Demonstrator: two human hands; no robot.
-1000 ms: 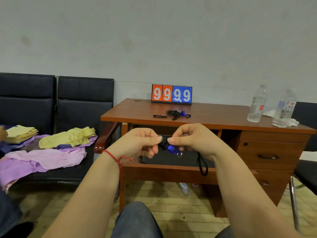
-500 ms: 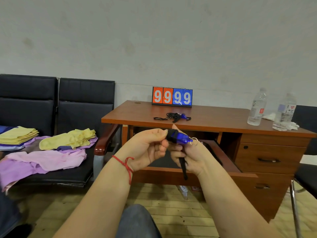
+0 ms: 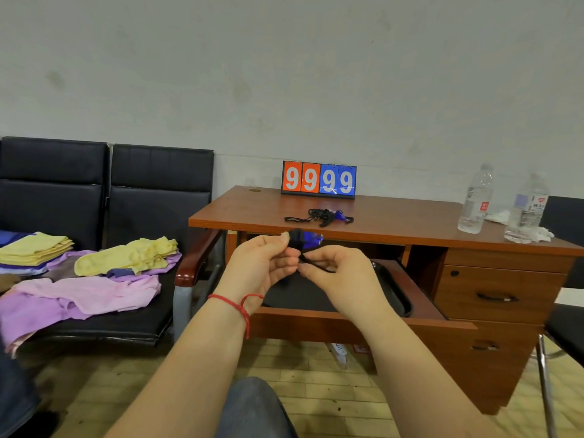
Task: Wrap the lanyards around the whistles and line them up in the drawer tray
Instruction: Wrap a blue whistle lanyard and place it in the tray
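The desk (image 3: 395,216) stands against the wall, with the row of seats (image 3: 104,197) to its left. At the desk's back edge, near the middle, stands the scoreboard (image 3: 319,180); in front of it lies a whistle with its lanyard (image 3: 320,215). Two bottles (image 3: 475,200) stand side by side near the right edge. Under the top, the open drawer (image 3: 420,314) holds the tray (image 3: 395,289). Above the drawer's left part, the left hand (image 3: 262,267) and right hand (image 3: 339,273) meet around another whistle (image 3: 308,240). Cloths (image 3: 126,256) are piled on the seats.
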